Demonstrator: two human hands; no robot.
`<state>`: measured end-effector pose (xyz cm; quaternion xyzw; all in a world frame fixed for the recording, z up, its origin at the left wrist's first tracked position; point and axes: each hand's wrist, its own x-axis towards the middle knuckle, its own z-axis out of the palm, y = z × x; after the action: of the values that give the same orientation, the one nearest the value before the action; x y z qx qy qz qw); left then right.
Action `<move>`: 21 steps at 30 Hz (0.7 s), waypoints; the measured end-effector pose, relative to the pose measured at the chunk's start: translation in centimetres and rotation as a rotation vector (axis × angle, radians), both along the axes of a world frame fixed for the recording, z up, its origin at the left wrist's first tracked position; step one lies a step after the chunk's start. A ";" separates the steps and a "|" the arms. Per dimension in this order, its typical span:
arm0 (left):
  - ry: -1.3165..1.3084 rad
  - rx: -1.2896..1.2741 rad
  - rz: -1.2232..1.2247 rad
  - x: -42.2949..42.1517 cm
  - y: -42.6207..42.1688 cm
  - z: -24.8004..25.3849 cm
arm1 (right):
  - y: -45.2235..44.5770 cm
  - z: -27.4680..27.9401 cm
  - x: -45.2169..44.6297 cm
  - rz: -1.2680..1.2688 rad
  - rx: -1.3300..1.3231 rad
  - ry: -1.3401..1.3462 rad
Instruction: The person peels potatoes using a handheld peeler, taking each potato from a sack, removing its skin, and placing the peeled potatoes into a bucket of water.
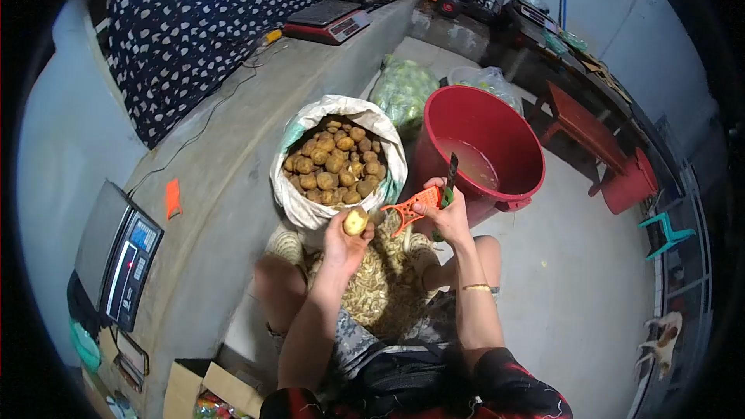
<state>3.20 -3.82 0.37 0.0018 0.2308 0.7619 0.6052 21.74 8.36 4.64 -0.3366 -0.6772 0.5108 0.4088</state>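
Observation:
My left hand (345,242) is closed around a potato (355,222) whose top shows pale, peeled flesh. In my right hand (450,213) is an orange peeler (411,208), together with a dark-bladed knife (452,171) that points up. The peeler's forked end faces the potato, with a gap between them. Just beyond my left hand stands an open white sack (292,200) full of unpeeled brown potatoes (334,159). A heap of peelings (372,291) lies on the floor between my legs, below both hands.
A large red tub (528,178) with cloudy liquid stands beyond my right hand. Behind the sack is a bag of green vegetables (405,89). Scales (330,22) sit on the concrete ledge (225,140) at left. A cardboard box (186,392) is at bottom left; an animal (661,341) lies far right.

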 end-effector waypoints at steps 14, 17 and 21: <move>1.172 -0.015 0.349 1.3 -0.5 -0.7 | 0.1 -0.7 -1.6 -0.010 0.094 -0.148; 0.465 -0.050 0.062 1.0 -0.5 -0.2 | -0.2 -0.3 -1.4 0.084 0.074 -0.013; 0.305 -0.141 0.005 1.3 -0.4 0.4 | -0.3 -1.3 -2.0 -0.044 0.095 -0.027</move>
<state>4.47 -4.23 0.76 0.0745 0.3727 0.7364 0.5597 19.79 8.08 3.37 -0.3384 -0.6985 0.4645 0.4264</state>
